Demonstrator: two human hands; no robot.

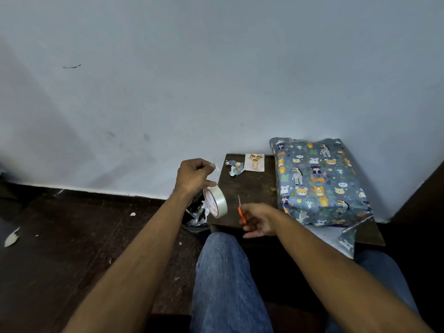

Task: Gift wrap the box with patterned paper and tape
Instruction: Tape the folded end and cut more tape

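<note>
Though strip barely visible, left hand [192, 176] pinches tape [215, 204] — right hand [258, 219] grips half-hidden scissors [241, 211].

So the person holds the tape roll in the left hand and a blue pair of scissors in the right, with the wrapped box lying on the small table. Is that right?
Nearly. The scissors in the right hand have orange handles, not blue, as the head view shows. The rest holds: the left hand holds the tape roll, pinching a pulled strip, and the wrapped box lies on the small table.
</note>
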